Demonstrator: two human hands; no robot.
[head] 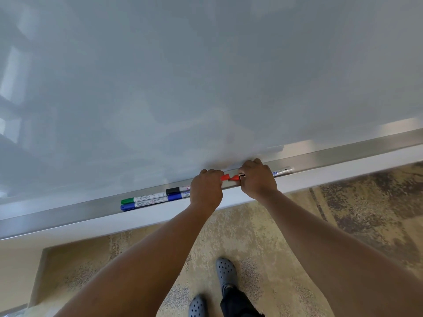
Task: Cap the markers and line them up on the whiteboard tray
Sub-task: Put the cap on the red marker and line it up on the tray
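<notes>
My left hand (206,189) grips a red cap (225,177), whose end sticks out to the right of the fist. My right hand (257,179) grips a red marker, and its bare red tip (234,178) points left, almost touching the cap. Both hands are just above the silver whiteboard tray (68,212). To the left, a green-capped marker (142,199) and a blue-capped marker (142,204) lie capped in the tray. A black-capped marker (173,191) and another blue-capped marker (175,197) run under my left hand. A white barrel (283,171) shows right of my right hand; I cannot tell whose it is.
The glossy whiteboard (206,76) fills the upper view behind the tray. A white ledge (343,170) runs below the tray. Mottled beige carpet (263,236) lies underneath, with my feet in grey clogs (225,271) on it.
</notes>
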